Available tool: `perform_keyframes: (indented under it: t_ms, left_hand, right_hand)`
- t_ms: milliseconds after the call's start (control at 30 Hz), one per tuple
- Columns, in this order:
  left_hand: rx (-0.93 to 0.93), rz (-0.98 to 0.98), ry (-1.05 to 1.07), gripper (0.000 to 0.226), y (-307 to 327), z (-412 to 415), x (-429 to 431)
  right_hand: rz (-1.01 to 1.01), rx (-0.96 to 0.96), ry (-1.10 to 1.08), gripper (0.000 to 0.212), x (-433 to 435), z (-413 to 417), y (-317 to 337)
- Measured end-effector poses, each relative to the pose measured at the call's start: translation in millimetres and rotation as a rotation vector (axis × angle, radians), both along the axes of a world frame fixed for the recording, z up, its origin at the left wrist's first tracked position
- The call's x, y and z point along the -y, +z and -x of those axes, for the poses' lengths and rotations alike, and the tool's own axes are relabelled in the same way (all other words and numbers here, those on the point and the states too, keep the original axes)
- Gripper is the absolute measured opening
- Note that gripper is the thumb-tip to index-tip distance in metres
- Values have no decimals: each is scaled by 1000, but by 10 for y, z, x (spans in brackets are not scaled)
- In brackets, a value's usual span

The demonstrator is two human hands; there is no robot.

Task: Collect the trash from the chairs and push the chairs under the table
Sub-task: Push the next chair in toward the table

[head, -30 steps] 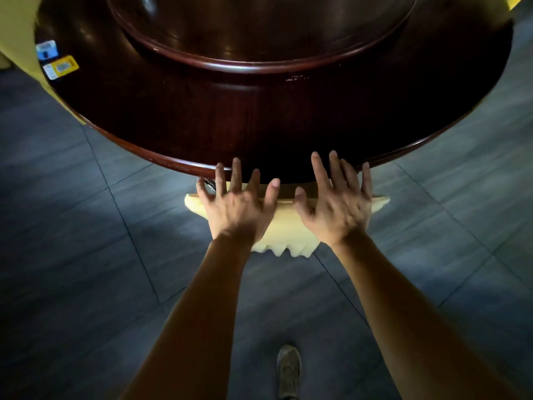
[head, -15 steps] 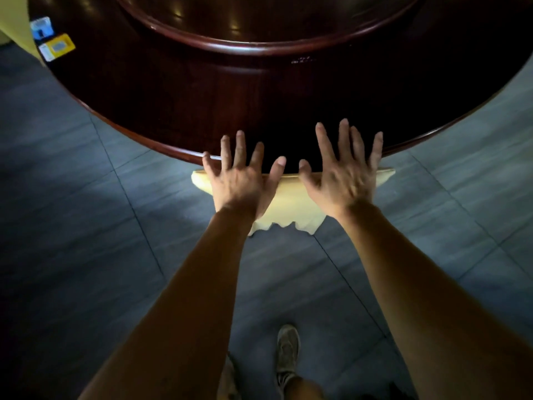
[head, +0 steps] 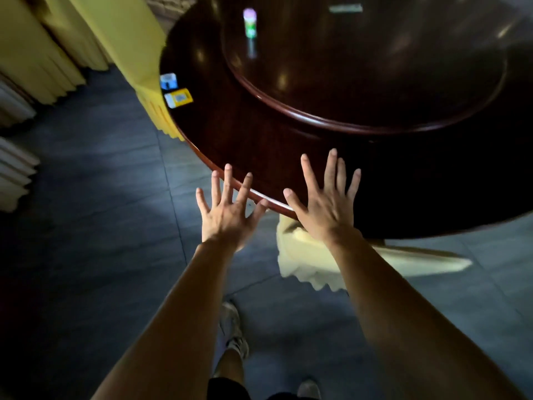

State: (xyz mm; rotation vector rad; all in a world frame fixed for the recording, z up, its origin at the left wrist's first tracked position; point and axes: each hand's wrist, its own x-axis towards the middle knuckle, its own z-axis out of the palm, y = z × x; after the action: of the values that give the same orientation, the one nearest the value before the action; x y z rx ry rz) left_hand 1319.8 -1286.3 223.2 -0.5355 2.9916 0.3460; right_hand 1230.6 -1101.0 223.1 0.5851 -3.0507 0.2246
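Note:
A chair in a pale yellow cover (head: 311,255) sits tucked under the rim of the round dark wooden table (head: 259,145); only its back top and skirt show. My left hand (head: 227,212) hovers with fingers spread over the table's edge, left of the chair. My right hand (head: 326,203) is spread flat above the rim, over the chair's back; whether it touches the chair is unclear. Neither hand holds anything. Another yellow-covered chair (head: 129,53) stands at the table's far left side.
A raised turntable (head: 375,116) fills the table's middle, with a blurred bottle (head: 250,27) on it. Two small cards, blue (head: 168,81) and yellow (head: 178,97), lie near the left rim. More covered chairs (head: 34,53) line the left wall. Grey tiled floor (head: 101,212) lies left.
The view has swung left. Both hands have lifted off the chair's back and shifted left, fingers still spread; the chair now lies lower right under the table rim.

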Motion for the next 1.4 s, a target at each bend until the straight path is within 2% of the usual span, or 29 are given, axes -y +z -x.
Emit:
perform_keyframes:
  t_ms: [467, 833, 1100, 1400]
  left_hand:
    - [-106, 85, 220, 75, 729, 146, 2797]
    - [-100, 87, 403, 76, 732, 305, 4103]
    - [-149, 108, 573, 75, 847, 892, 5181]
    - [-109, 129, 693, 75, 1091, 1453, 6284]
  right_hand:
    - [125, -79, 195, 84, 2973, 452, 567]
    - [136, -164, 387, 84, 4494, 975, 612]
    - [212, -203, 492, 83, 5828, 1760, 732]
    - [232, -166, 606, 84, 7224, 2436, 871]
